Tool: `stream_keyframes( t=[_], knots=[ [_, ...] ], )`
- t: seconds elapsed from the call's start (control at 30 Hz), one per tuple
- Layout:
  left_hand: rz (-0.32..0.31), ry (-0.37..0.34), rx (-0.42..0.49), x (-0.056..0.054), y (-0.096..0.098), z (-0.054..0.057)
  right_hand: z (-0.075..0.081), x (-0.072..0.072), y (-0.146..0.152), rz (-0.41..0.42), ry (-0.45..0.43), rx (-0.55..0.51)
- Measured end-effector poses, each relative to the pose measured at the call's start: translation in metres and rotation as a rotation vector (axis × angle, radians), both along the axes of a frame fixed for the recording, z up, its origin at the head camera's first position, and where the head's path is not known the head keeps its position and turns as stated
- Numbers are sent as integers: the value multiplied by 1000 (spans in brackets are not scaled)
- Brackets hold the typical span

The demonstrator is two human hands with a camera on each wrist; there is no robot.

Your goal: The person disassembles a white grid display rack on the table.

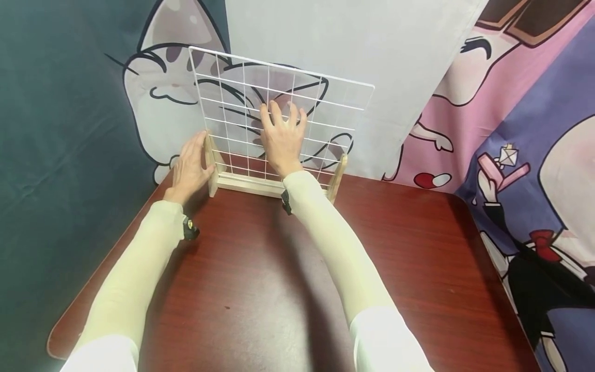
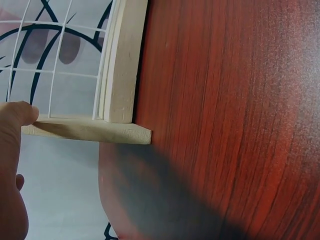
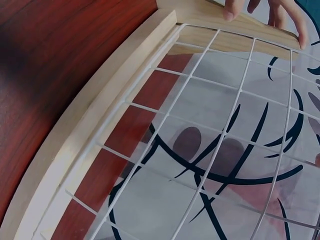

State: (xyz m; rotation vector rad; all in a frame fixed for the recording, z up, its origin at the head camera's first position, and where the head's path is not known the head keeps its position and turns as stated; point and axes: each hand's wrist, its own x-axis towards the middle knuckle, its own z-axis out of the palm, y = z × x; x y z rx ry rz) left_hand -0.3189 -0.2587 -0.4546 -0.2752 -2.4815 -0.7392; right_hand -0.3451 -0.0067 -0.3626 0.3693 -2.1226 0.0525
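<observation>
A white wire grid panel (image 1: 279, 66) stands upright, leaning back, in a pale wooden base (image 1: 253, 185) with a side piece at each end. At the left wooden side piece (image 1: 214, 175) is my left hand (image 1: 188, 166), gripping its edge between thumb and fingers. The thumb (image 2: 26, 112) lies over the wood's edge in the left wrist view. My right hand (image 1: 283, 142) rests on the middle of the grid, fingers spread upward across the wires. In the right wrist view that hand is almost wholly out of frame, so its fingertip contact is unclear.
The stand is at the back of a reddish-brown table (image 1: 418, 248). Close behind it hangs a pale curtain (image 1: 362, 36) with cartoon figures. A dark green cloth (image 1: 56, 155) borders the left side, and a pink and blue printed cloth (image 1: 492, 119) the right.
</observation>
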Motion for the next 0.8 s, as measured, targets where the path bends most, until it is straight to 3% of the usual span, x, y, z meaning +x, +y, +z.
stream_keyframes(
  t=[0.27, 0.4, 0.53, 0.8],
  knots=[
    [-10, 19, 3, 0, 0, 1, 5, -1, -4, 16, 59, -38],
    [-21, 38, 12, 0, 2, 5, 27, -1, -6, 30, 79, -57],
    [-17, 6, 12, -1, 2, 9, 49, -1, -5, 23, 45, -58],
    [-14, -28, -11, 2, 0, 3, 86, 3, 3, 18, -37, -63]
  ],
)
